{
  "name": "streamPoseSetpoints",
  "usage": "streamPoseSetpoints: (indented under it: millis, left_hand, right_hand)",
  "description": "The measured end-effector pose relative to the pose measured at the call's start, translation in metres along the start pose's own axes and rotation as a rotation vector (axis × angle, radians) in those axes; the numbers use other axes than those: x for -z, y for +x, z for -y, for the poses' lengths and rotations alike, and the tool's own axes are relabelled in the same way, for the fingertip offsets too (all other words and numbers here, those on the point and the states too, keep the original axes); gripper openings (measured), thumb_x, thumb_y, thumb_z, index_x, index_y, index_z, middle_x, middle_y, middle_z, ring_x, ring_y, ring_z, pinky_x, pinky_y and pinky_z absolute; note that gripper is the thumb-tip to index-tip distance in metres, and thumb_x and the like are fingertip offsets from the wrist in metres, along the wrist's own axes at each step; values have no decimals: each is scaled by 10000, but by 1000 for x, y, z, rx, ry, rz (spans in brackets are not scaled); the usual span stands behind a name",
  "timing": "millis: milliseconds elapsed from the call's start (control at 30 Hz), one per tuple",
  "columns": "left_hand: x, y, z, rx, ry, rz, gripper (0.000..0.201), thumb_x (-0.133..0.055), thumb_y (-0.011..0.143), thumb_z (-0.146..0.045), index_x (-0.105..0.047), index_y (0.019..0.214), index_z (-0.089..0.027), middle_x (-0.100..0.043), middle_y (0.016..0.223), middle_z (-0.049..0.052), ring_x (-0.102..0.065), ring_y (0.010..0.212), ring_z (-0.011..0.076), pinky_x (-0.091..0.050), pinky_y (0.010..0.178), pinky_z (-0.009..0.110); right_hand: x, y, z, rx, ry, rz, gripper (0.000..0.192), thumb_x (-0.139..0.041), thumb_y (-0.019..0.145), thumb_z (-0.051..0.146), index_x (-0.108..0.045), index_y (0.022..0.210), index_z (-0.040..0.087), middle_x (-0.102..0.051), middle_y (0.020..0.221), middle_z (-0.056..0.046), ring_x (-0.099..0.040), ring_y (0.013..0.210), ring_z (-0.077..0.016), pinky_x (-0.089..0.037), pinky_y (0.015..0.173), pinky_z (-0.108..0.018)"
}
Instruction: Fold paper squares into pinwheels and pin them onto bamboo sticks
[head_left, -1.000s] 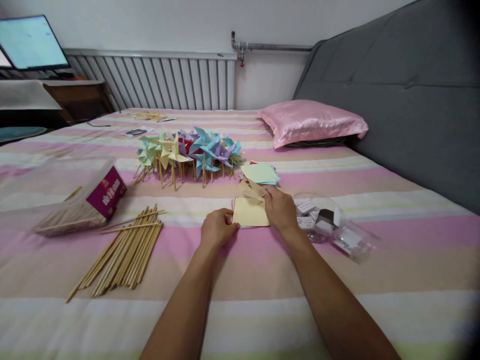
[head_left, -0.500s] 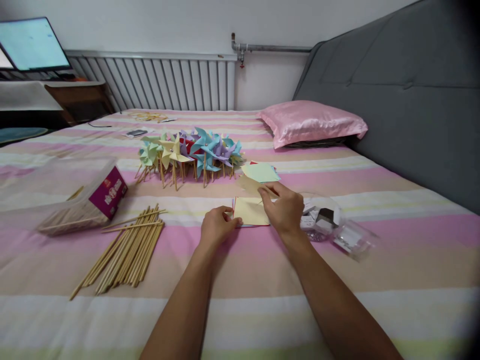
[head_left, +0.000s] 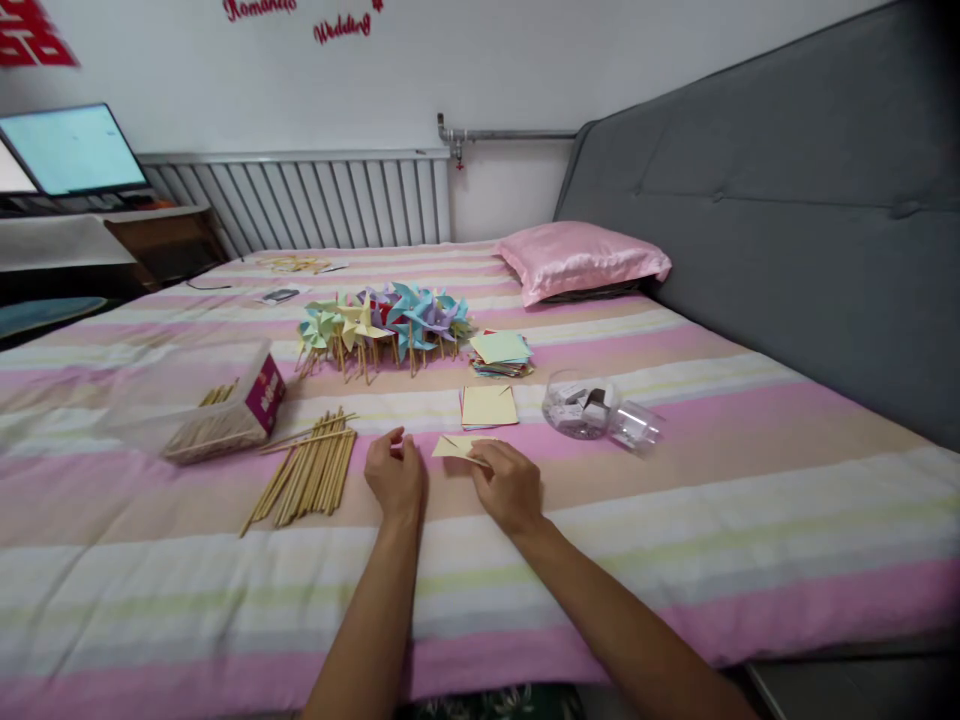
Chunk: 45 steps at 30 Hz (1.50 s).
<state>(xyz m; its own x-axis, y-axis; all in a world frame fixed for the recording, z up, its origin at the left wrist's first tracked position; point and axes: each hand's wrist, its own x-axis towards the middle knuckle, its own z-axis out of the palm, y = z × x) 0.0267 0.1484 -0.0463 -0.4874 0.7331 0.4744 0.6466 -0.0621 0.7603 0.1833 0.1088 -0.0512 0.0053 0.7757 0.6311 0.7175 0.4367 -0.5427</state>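
My right hand (head_left: pixel 508 487) pinches a pale yellow cut paper sheet (head_left: pixel 456 447) and holds it low over the striped bedspread. My left hand (head_left: pixel 394 474) rests loosely curled on the bedspread just left of that sheet, holding nothing. A small stack of square papers with a yellow one on top (head_left: pixel 488 406) lies beyond the hands. Further back lies a second paper stack (head_left: pixel 500 352). A row of finished paper pinwheels on sticks (head_left: pixel 386 322) lies behind.
Loose wooden sticks (head_left: pixel 307 476) lie left of my hands, beside a clear box of sticks with a purple label (head_left: pixel 225 408). A tipped clear jar of small metal pieces (head_left: pixel 589 409) lies to the right. A pink pillow (head_left: pixel 581 258) and grey headboard (head_left: pixel 787 190) are behind.
My right hand lifted the cut yellow sheet off the stack and drew it toward me. My left hand left the stack and pulled back. The view moved back and tilted up.
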Motion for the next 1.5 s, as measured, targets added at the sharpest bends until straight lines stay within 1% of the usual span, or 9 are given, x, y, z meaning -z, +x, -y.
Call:
streamPoseSetpoints:
  millis: [133, 267, 367, 433, 600, 767, 867, 1233, 1500]
  left_hand:
    - [31, -29, 3, -30, -39, -91, 255, -484, 780, -284, -650, 877, -117, -626, 788, 79, -571, 649, 176, -472, 698, 340]
    - [46, -47, 3, -101, -57, -85, 241, -461, 811, -282, -635, 861, -124, -606, 769, 78, -565, 666, 182, -476, 676, 337]
    - [52, -55, 1, -203, -76, 3, 258, -441, 839, -303, -623, 915, -137, -614, 877, 104, -587, 777, 196, -493, 705, 335]
    - [55, -59, -1, -285, -84, 73, 286, -417, 859, -317, -609, 993, -153, -615, 1001, 122, -579, 938, 217, -478, 817, 372]
    - [64, -68, -4, -529, -38, 311, 385, -384, 887, -352, -517, 1211, -192, -522, 1299, 106, -395, 1262, 215, -313, 1045, 427]
    - [66, -72, -3, -676, 155, 500, 453, -286, 920, -360, -435, 1313, -191, -430, 1395, 86, -259, 1347, 204, -253, 1080, 439]
    - [64, -74, -3, -740, 241, 554, 467, -308, 914, -376, -425, 1328, -194, -404, 1414, 84, -255, 1349, 215, -245, 1083, 435]
    - [60, -81, -5, -795, 397, 642, 514, -326, 900, -344, -382, 1358, -118, -406, 1405, 114, -314, 1322, 221, -221, 1094, 399]
    - [59, -83, -3, -747, 417, 619, 503, -329, 900, -380, -440, 1321, -128, -447, 1374, 122, -359, 1298, 228, -254, 1083, 402]
  right_hand:
    - [17, -34, 8, 61, -12, 34, 170, -555, 769, 121, -676, 836, 219, -702, 958, -30, -625, 902, -188, -486, 766, -300]
    - [28, -51, 14, 134, 6, 73, 135, -570, 803, 178, -690, 836, 231, -703, 948, -22, -613, 910, -171, -479, 792, -290]
    - [34, -61, 18, 176, 12, 95, 158, -543, 837, 210, -696, 873, 229, -701, 959, -32, -596, 931, -168, -463, 829, -294]
    - [39, -66, 22, 196, 10, 104, 175, -527, 852, 238, -695, 901, 223, -697, 976, -45, -582, 950, -176, -451, 847, -306]
    - [51, -70, 31, 215, -21, 113, 324, -517, 847, 385, -622, 1100, 211, -626, 1158, -70, -525, 1061, -217, -379, 946, -375]
    - [51, -66, 30, 59, -152, 36, 554, -391, 887, 414, -357, 1357, 122, -433, 1374, -137, -381, 1254, -242, -259, 1044, -414]
    - [47, -64, 28, 76, -204, 97, 601, -385, 881, 454, -298, 1392, 149, -346, 1439, -111, -267, 1333, -241, -171, 1084, -431]
    - [39, -62, 30, 43, -277, 377, 542, -308, 907, 497, -325, 1387, 246, -354, 1443, -44, -170, 1374, -242, -18, 1089, -504]
    - [36, -63, 29, -11, -292, 406, 552, -230, 920, 518, -344, 1378, 231, -362, 1437, -65, -259, 1346, -231, -41, 1091, -496]
